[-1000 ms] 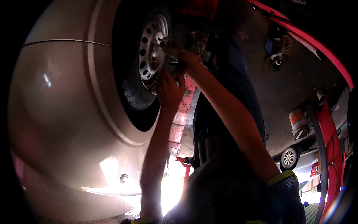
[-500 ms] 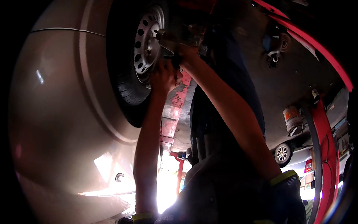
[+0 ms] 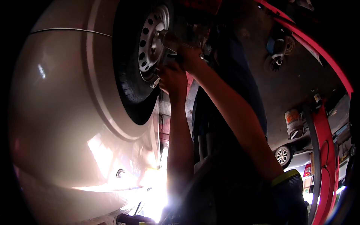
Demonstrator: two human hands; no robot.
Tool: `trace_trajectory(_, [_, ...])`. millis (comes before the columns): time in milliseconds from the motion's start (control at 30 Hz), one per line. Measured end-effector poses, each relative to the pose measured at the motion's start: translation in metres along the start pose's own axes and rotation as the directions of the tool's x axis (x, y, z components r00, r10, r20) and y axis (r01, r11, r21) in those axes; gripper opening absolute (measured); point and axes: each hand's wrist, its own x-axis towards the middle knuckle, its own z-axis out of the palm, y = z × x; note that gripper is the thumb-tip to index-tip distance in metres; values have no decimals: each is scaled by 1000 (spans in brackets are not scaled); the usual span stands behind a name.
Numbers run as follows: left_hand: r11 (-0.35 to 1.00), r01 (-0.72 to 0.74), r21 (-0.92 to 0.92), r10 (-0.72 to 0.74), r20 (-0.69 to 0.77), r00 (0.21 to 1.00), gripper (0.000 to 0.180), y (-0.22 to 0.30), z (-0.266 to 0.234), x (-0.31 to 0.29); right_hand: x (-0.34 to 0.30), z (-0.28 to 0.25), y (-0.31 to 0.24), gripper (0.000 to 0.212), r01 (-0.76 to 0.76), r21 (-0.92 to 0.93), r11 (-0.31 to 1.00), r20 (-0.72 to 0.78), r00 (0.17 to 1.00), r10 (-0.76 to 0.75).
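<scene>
A steel wheel with round holes and a dark tyre sits in the arch of a pale car. My right hand is wrapped round an impact wrench. The wrench's nose points at the hub, in the middle of the wheel. Just below it, my left hand is closed beside the lower rim, its fingers curled in shadow. A small pale piece shows at its edge, against the tyre. Whether the left hand holds that piece cannot be made out.
Red lift parts stand at the right. On the floor are a white bucket and metal parts. Another car's wheel shows farther off. Bright light glares below the near car.
My left hand and forearm have shifted right, and the hand has turned by the lower rim. My right hand still holds the impact wrench at the hub. The view has shifted slightly.
</scene>
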Motion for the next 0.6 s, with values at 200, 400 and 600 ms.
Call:
trace_trajectory(200, [964,-235,-124,247,87,965,41,-9,-10,-4,-3,5,-14,24,-39,151,988,-100,994,54])
trace_trajectory(400, [250,-946,207,968,-42,246,49,-66,4,38,4,-3,-5,26,-177,269,947,24,984,177])
trace_trajectory(600, [232,-954,188,973,-55,225,51,-58,16,49,52,-16,19,21,-87,264,961,136,989,53])
